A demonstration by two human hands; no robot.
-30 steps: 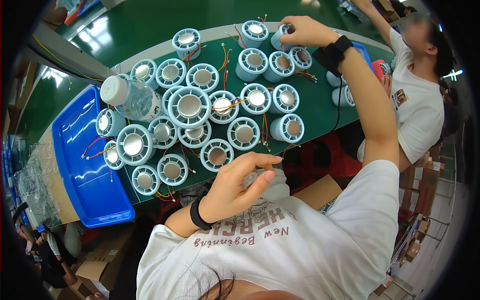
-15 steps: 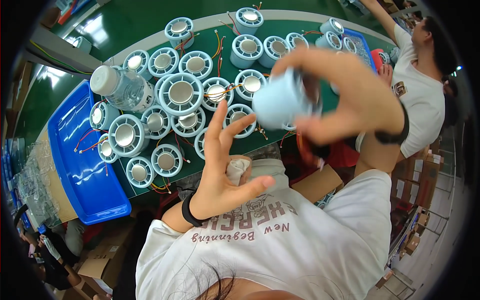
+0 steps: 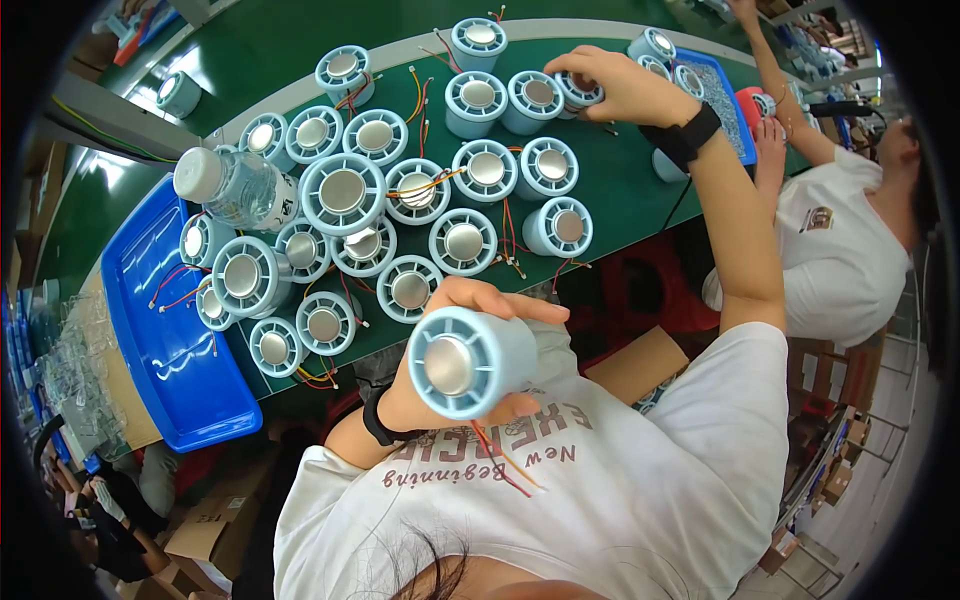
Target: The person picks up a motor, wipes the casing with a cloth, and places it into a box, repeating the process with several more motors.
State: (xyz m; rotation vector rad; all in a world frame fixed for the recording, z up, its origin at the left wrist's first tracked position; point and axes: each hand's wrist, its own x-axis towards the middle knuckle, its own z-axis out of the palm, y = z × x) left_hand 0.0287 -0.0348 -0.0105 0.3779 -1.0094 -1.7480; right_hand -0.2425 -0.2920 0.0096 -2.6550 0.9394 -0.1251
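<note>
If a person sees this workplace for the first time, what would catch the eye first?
Probably the pale-blue round housing in the left hand, close before the white shirt. Next, the cluster of similar housings on the green table, where the right hand touches one toward the far edge. The long blue tray at left also stands out.

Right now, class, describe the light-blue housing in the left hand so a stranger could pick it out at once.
Find the green worktable, then drop past its near edge to the white T-shirt. In front of that, the left hand holds a light-blue, spoked housing with a silver disc in its face. Only this one, unlike its tabletop neighbours, dangles red and yellow wires over the shirt.
</note>
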